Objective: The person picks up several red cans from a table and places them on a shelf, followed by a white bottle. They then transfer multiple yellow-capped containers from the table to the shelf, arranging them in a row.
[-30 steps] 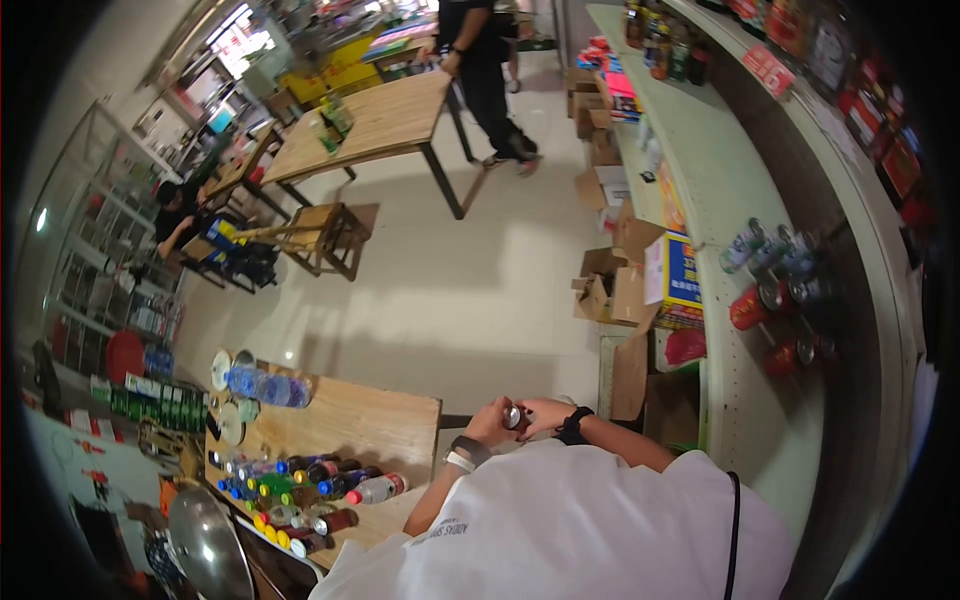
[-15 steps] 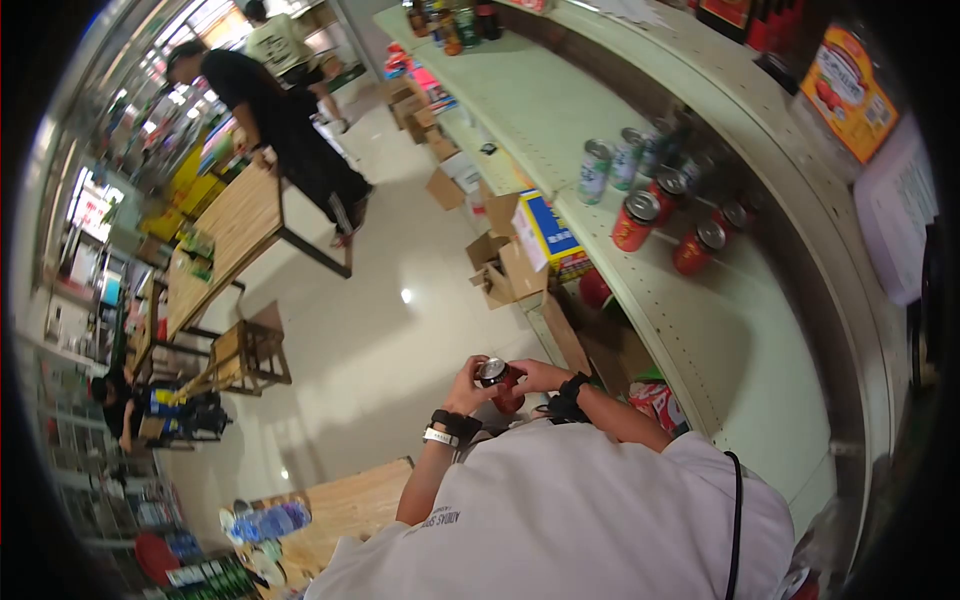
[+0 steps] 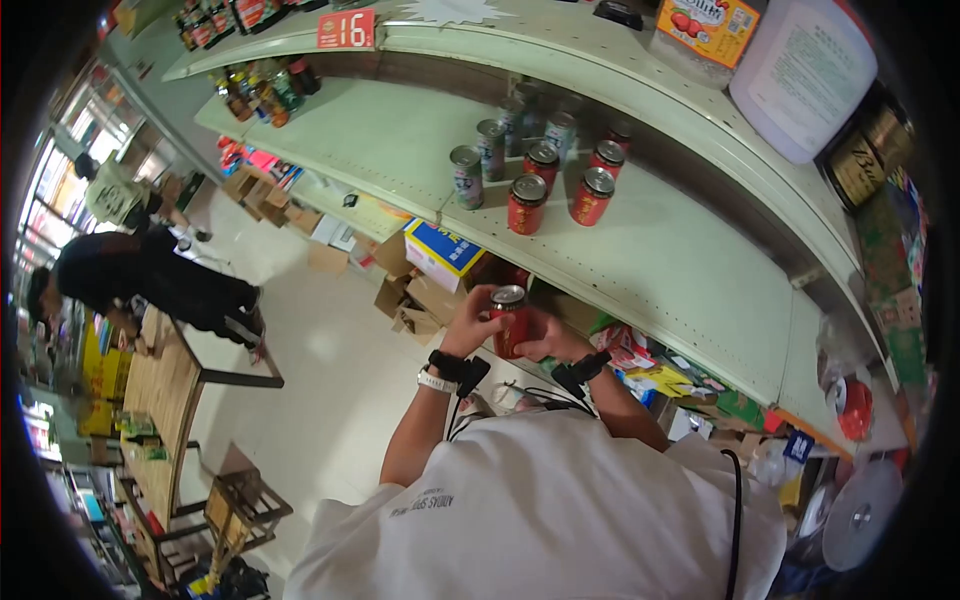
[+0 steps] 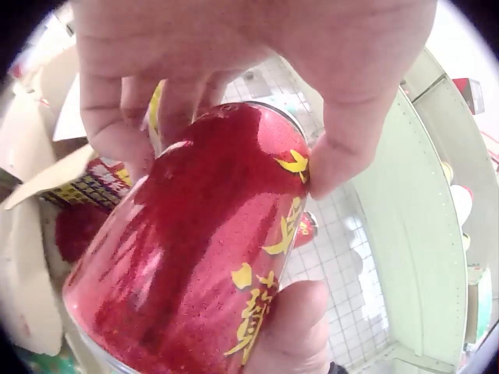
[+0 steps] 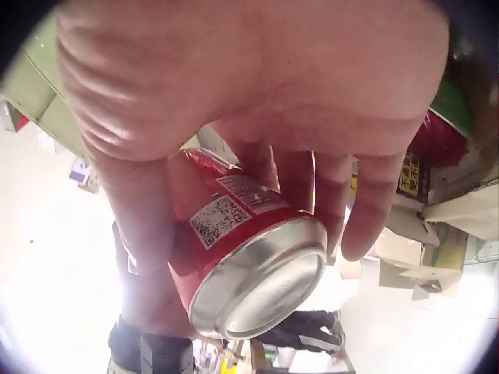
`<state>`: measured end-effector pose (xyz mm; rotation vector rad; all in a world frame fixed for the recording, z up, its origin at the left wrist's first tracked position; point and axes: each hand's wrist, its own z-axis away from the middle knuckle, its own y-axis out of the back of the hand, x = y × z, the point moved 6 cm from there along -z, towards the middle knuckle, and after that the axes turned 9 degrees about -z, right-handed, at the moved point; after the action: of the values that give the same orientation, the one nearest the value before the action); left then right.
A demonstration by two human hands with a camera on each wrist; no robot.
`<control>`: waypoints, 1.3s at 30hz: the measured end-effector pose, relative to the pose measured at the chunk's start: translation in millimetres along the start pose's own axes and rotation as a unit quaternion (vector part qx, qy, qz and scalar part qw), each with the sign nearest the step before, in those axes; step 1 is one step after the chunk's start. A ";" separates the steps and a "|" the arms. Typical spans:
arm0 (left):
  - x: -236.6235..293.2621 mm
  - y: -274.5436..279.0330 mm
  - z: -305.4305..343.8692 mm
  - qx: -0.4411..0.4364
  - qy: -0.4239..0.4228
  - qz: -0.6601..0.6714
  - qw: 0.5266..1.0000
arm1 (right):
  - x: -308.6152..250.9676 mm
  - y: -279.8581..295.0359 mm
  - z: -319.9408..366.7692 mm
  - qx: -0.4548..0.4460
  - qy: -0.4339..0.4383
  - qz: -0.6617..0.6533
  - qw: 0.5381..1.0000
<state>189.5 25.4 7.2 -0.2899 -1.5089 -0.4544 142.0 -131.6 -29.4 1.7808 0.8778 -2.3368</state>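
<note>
Both hands hold one red can (image 3: 509, 325) upright in front of the white shirt. My left hand (image 3: 468, 322) grips its left side near the top, and my right hand (image 3: 556, 338) holds its right side lower down. In the left wrist view the can (image 4: 187, 241) fills the middle, yellow characters facing out, between the thumb and fingers of the left hand (image 4: 249, 47). In the right wrist view the silver base of the can (image 5: 261, 280) and a printed code show below the right hand (image 5: 257, 93).
Red cans (image 3: 526, 205) and pale green cans (image 3: 466, 178) stand grouped on the shelf (image 3: 680, 260), bottles (image 3: 262, 98) at its far left. Cardboard boxes (image 3: 410, 290) lie beneath. A person in black (image 3: 150, 275) leans by a wooden table (image 3: 165, 375).
The head view has swung right toward the shelf; its cans now stand near the middle. The hands, still holding the can, appear higher, and the bottle table has left the view.
</note>
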 end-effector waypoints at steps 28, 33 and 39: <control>68.0 -76.8 -128.9 -0.147 -0.153 0.033 0.977 | -97.7 52.8 36.9 0.302 0.203 0.109 0.925; 66.4 -75.7 -133.7 -0.128 -0.165 0.027 0.978 | -94.3 62.1 31.2 0.302 0.190 0.119 0.927; 67.8 -73.2 -132.1 -0.109 -0.177 0.041 0.977 | -94.1 63.3 26.1 0.311 0.203 0.110 0.922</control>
<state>273.4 -106.9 60.9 -0.6294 -1.7884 -0.5230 174.7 -222.8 35.3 2.4981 -0.1006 -2.2799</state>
